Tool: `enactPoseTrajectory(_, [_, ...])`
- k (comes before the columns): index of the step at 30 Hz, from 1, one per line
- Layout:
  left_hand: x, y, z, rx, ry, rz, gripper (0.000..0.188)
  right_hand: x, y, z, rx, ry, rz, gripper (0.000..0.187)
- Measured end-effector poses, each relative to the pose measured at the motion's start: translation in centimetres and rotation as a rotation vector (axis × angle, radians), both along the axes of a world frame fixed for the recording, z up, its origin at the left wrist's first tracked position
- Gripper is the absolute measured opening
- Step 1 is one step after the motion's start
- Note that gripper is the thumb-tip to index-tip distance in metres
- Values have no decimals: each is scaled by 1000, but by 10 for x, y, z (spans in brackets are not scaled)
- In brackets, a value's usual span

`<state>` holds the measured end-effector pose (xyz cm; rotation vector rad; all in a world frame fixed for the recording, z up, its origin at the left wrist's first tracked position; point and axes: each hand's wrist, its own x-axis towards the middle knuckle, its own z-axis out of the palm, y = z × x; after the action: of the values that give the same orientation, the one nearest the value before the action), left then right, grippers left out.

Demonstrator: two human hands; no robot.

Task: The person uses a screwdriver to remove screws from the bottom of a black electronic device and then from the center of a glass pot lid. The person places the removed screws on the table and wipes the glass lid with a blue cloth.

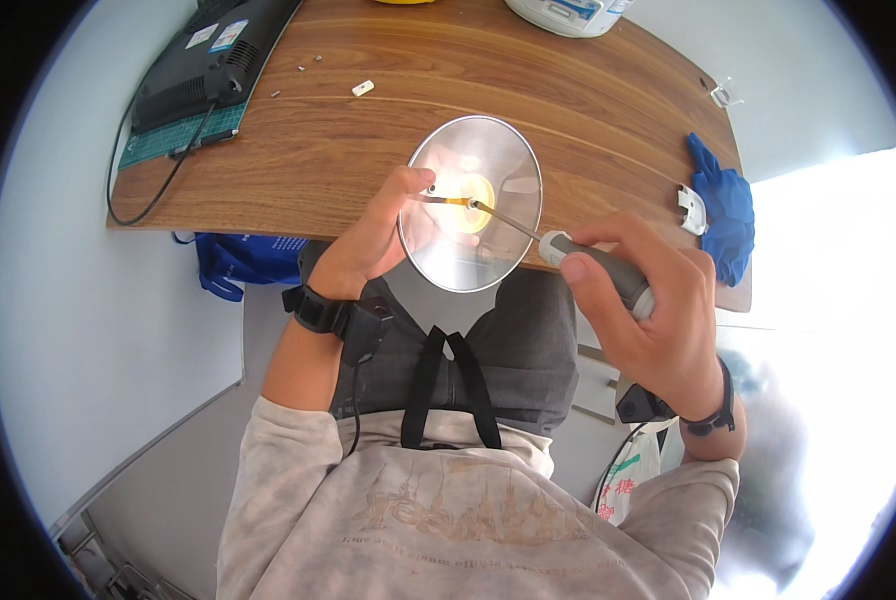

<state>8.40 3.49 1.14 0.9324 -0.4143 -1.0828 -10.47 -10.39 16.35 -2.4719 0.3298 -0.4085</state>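
Note:
My left hand (373, 225) grips a shiny, round bowl-shaped piece (516, 165) with a silver rim by its left side, thumb on the rim. Its middle is yellow and bright, and a thin dark and amber strip (450, 200) runs from the thumb side toward that middle. Most of my left fingers are behind or inside the bowl and hard to make out. Closed around the grey handle of a screwdriver (618, 282) is my right hand (658, 310). The screwdriver slants up to the left, its tip at the bowl's centre.
On the wooden table (308, 150) lie a small white part (363, 88) and several tiny bits. A black device (193, 65) with a cable rests on a green mat (158, 143). Blue cloth (725, 205) and a white plastic piece (692, 210) are at the right edge. A blue bag (238, 262) hangs below.

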Motion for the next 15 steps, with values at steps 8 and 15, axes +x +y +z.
enactPoseTrajectory(8, [4,0,-4,-33,36,-15,67,-1,-9,-8,-74,-13,-26,14])
enactPoseTrajectory(15, [3,0,-4,-42,48,-20,67,-2,-15,-1,-145,34,96,23])
